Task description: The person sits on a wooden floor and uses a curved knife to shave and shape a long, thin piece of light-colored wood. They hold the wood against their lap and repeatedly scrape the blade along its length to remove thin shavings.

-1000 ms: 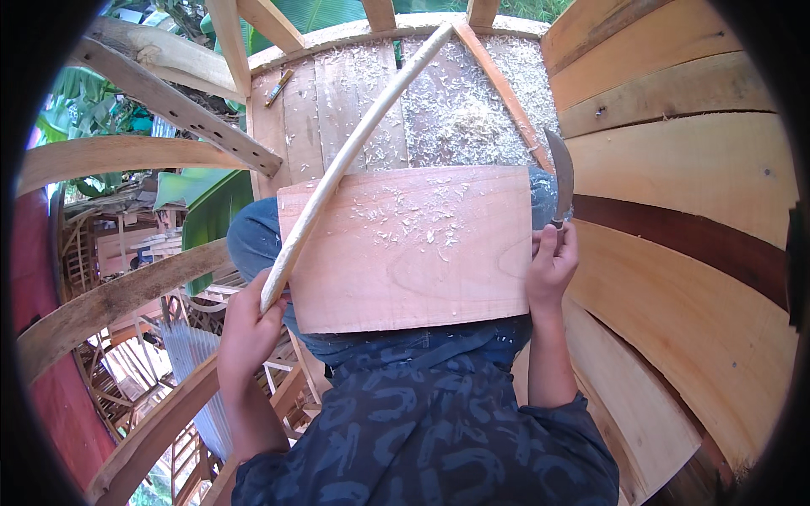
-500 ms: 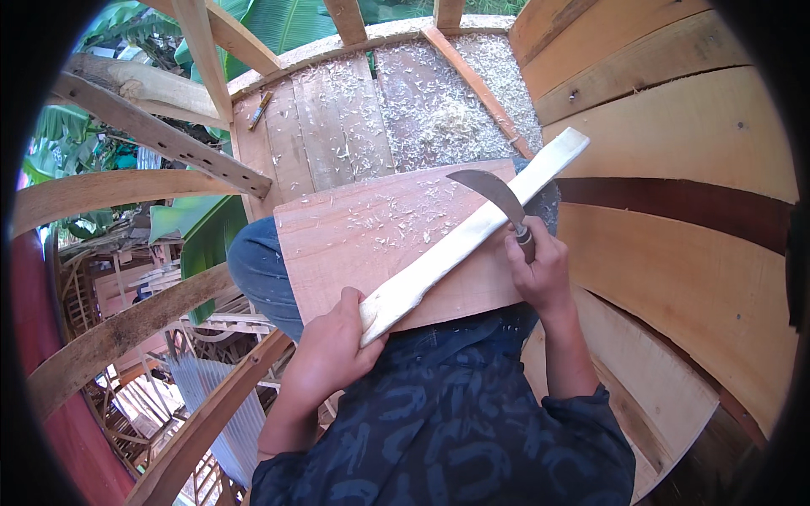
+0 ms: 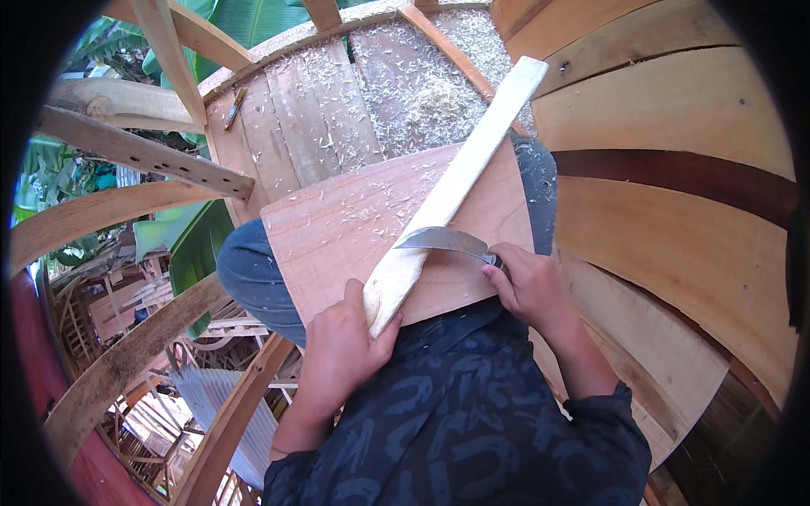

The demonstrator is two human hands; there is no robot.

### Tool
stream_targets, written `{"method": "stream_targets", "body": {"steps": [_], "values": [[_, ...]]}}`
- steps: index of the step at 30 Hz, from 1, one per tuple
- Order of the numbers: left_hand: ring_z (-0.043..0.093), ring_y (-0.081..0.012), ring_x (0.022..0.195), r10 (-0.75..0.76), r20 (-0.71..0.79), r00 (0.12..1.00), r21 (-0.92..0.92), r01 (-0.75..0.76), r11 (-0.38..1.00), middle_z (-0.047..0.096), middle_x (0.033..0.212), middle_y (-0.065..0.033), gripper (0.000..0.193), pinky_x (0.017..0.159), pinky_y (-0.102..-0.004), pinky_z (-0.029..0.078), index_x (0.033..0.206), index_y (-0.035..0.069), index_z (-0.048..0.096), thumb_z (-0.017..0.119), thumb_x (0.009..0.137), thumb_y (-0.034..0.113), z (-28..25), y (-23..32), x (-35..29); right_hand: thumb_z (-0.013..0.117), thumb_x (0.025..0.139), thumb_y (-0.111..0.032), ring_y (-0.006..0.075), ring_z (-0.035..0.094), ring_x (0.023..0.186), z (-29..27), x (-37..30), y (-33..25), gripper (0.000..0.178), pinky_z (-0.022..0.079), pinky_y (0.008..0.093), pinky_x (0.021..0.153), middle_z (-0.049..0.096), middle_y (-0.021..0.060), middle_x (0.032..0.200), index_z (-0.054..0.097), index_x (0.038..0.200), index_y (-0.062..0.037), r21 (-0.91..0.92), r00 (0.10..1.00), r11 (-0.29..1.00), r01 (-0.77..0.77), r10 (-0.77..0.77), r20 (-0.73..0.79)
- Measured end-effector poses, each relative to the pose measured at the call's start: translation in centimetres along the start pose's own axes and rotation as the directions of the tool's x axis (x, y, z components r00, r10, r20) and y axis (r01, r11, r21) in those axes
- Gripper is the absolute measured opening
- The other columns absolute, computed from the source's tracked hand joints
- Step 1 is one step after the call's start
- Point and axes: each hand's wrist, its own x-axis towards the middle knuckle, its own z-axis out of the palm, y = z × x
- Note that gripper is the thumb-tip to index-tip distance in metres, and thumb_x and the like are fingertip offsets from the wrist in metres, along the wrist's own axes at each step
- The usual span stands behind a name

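Note:
A long pale strip of peeled wood (image 3: 460, 181) slants across a flat wooden board (image 3: 312, 244) that lies on my lap. My left hand (image 3: 344, 341) is closed round the strip's near end, thumb and fingers on either side. In my right hand (image 3: 525, 282) I grip the handle of a curved knife (image 3: 451, 239), most of the handle hidden by my fingers. Its blade lies across the lower part of the strip, tip toward the left, close to my left hand. Small shavings are scattered over the board.
Heaped wood shavings (image 3: 443, 105) cover the plank floor (image 3: 316, 110) ahead. A yellowish marker-like stick (image 3: 235, 108) lies at the far left. Curved plank walls (image 3: 666, 211) rise on the right. Wooden ribs (image 3: 126, 325) stand on the left, with leaves and stacked timber beyond.
The knife has come down along the strip toward my left hand, its blade now pointing left. The strip is turned steeper, its far end moved up and left.

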Motion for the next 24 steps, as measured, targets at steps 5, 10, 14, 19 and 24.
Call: {"method": "stream_targets", "body": {"steps": [5,10,14,19,24], "values": [[0.060,-0.0448,0.064,-0.004,0.009,1.000,0.001,0.004,1.000,0.058,0.062,-0.0252,0.039,0.059,-0.0499,0.047,0.089,0.000,0.045,0.067,0.080,0.030,0.2,0.0,-0.1,0.060,0.089,-0.027,0.0313,0.060,0.058,-0.3,1.0,0.5,0.025,0.046,0.0403,0.051,0.057,0.0124,0.065,0.052,0.080,-0.0054,-0.162,0.999,0.986,-0.027,0.032,0.026],[0.060,-0.0450,0.064,-0.024,0.012,1.000,0.018,0.023,1.000,0.058,0.062,-0.0250,0.039,0.059,-0.0499,0.047,0.090,-0.001,0.043,0.066,0.081,0.030,0.4,0.6,0.0,0.057,0.091,-0.029,0.0332,0.059,0.056,-0.6,2.0,1.5,0.027,0.045,0.0422,0.050,0.057,0.0138,0.063,0.052,0.078,-0.0057,-0.232,0.997,0.973,0.007,-0.023,-0.069],[0.060,-0.0456,0.064,0.013,-0.006,1.000,-0.001,-0.013,1.000,0.058,0.064,-0.0257,0.039,0.059,-0.0500,0.047,0.090,-0.001,0.043,0.066,0.081,0.029,0.5,0.2,-0.4,0.057,0.092,-0.029,0.0347,0.059,0.056,-3.1,3.6,5.5,0.028,0.046,0.0430,0.050,0.057,0.0151,0.062,0.052,0.078,-0.0056,-0.271,0.941,0.914,-0.301,0.239,-0.241],[0.060,-0.0466,0.064,-0.025,0.021,0.999,0.023,0.025,0.999,0.058,0.065,-0.0264,0.042,0.057,-0.0507,0.047,0.092,-0.001,0.043,0.068,0.081,0.031,0.5,0.5,-0.3,0.058,0.091,-0.029,0.0350,0.060,0.057,-2.8,2.0,0.6,0.028,0.046,0.0426,0.050,0.057,0.0153,0.062,0.052,0.079,-0.0051,-0.196,0.998,0.978,-0.068,0.070,-0.001],[0.059,-0.0473,0.064,-0.049,0.015,0.999,0.035,0.048,0.998,0.058,0.066,-0.0265,0.044,0.057,-0.0512,0.046,0.093,-0.001,0.043,0.068,0.081,0.034,0.7,0.8,-0.2,0.058,0.091,-0.028,0.0350,0.059,0.057,-0.8,1.4,-0.3,0.027,0.046,0.0420,0.051,0.058,0.0158,0.064,0.052,0.079,-0.0050,-0.178,0.995,0.982,-0.061,0.074,0.064]]}}
